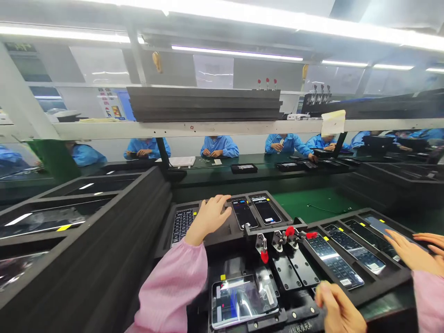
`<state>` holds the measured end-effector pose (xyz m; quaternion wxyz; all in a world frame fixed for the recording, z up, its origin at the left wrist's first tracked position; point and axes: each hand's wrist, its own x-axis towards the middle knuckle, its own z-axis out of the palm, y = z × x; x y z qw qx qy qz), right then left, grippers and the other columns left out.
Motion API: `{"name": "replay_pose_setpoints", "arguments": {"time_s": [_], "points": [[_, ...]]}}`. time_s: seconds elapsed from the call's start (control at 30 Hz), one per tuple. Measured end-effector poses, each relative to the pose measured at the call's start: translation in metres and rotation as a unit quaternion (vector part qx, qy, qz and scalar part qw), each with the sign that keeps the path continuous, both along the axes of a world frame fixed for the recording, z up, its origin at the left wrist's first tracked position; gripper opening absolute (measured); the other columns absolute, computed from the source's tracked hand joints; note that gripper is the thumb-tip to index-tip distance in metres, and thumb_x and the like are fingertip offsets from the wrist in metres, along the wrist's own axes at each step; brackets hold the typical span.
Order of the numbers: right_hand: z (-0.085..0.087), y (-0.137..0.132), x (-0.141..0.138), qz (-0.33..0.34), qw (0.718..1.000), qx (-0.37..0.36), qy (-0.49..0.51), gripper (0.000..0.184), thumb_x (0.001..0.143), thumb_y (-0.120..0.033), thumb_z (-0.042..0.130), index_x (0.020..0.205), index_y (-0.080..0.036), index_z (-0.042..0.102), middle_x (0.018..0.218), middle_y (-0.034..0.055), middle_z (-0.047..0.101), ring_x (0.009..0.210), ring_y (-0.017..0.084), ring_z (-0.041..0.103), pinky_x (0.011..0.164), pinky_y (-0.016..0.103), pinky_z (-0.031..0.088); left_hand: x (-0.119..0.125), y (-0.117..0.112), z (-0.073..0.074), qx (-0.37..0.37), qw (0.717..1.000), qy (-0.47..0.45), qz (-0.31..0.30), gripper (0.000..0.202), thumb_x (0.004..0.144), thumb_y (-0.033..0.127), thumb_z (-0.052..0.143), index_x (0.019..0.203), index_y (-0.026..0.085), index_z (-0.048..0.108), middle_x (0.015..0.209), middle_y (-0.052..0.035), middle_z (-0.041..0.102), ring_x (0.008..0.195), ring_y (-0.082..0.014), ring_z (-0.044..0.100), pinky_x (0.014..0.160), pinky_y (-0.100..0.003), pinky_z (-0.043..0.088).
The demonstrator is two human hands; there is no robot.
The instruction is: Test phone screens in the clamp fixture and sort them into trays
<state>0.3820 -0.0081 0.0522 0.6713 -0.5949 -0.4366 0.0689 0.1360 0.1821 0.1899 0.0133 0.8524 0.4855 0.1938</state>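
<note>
The left hand [208,219] is above the far foam tray [219,232], its fingers extended forward and to the right, the thumb parted from them; they are loosely spread with nothing in their grasp, and contact with the tray beneath cannot be told. The fingertips lie just beside the left edge of a dark-screened phone [244,215], whose long axis runs away from the body, far end leaning left, as does that of the neighbouring phone [265,209]. Left of the wrist, a phone with a grid of icons [181,227] leans its far end slightly right. The right hand [339,306] is at the right side of the black fixture [302,305], its fingers curled in and blurred; whether they hold anything cannot be told. On the left part of the fixture lies a smartphone [244,301], screen up, long axis nearly crosswise, its right end slightly farther away. Red-tipped toggle clamps [264,245] stand beyond it. A stack of foam trays [140,210] walls the left side; the right tray [376,283] borders the other, a co-worker's hand [412,252] over its right part. Between the trays shows green tabletop [300,200], crossed by a thin cable [326,209].
</note>
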Motion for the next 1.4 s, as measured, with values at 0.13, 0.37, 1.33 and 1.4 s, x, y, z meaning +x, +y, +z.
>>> {"name": "replay_pose_setpoints", "arguments": {"time_s": [0.13,0.37,1.33,1.4], "points": [[0.045,0.032,-0.031,0.083,0.973,-0.077,-0.199,0.028,0.079,-0.040,0.053,0.061,-0.019,0.047,0.059,-0.0022,0.050,0.057,0.011,0.048,0.060,0.023,0.039,-0.034,-0.078,0.010,-0.075,0.997,0.000,-0.003,0.046,0.083,0.047,0.046,0.127,0.033,0.040,0.125,-0.0026,0.053,0.110,-0.0261,0.051,0.097,-0.050,0.032],[0.030,0.074,-0.047,0.108,0.956,-0.101,-0.254,0.039,0.079,-0.043,0.050,0.055,-0.020,0.030,0.050,-0.0068,0.033,0.045,0.006,0.034,0.046,0.019,0.033,-0.074,-0.151,-0.085,-0.247,0.968,-0.052,-0.017,0.096,0.060,0.052,0.070,0.137,0.040,0.014,0.148,-0.0001,0.016,0.133,-0.0282,0.019,0.107,-0.053,0.014],[0.082,0.060,-0.006,-0.031,0.969,0.113,-0.219,0.026,0.075,-0.026,0.060,0.100,-0.019,0.054,0.092,0.0044,0.059,0.076,0.014,0.056,0.066,0.028,0.048,-0.042,-0.138,-0.135,-0.207,0.967,-0.086,-0.121,0.103,0.054,0.059,0.071,0.137,0.032,0.016,0.142,-0.0064,0.030,0.129,-0.0307,0.028,0.106,-0.059,0.008],[0.089,0.063,-0.002,0.005,0.956,0.087,-0.281,0.029,0.078,-0.027,0.057,0.106,-0.020,0.054,0.100,0.0051,0.059,0.086,0.017,0.055,0.069,0.030,0.048,-0.036,-0.135,-0.135,-0.208,0.966,-0.084,-0.131,0.106,0.052,0.061,0.071,0.137,0.033,0.015,0.142,-0.0069,0.030,0.129,-0.0313,0.028,0.105,-0.060,0.008]]}}
